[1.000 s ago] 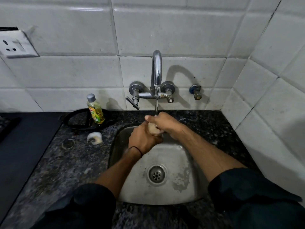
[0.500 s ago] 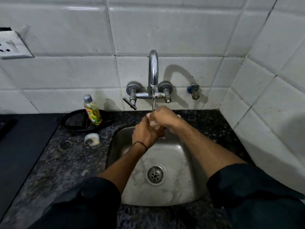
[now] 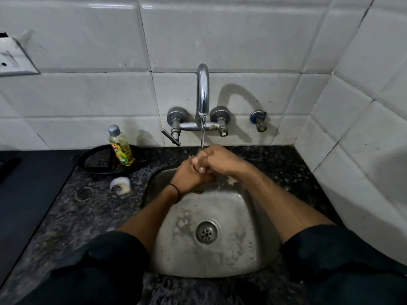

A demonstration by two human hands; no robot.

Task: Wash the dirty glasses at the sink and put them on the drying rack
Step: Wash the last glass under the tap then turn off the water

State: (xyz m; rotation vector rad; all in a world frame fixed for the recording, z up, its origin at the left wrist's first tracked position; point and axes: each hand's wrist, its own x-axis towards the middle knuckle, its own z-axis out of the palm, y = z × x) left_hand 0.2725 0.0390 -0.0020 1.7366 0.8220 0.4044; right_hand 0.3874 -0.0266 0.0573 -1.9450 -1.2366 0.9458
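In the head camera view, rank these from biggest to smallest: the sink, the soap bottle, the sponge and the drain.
1. Sink
2. Soap bottle
3. Drain and sponge look about alike, so I won't rank them.

Dim light from the left throws the tap [image 3: 202, 91]'s shadow rightward on glossy tiles [image 3: 220, 29]. Edges bow; the sink [image 3: 242, 238] gleams dully, and the near sleeves [image 3: 114, 267] blur.
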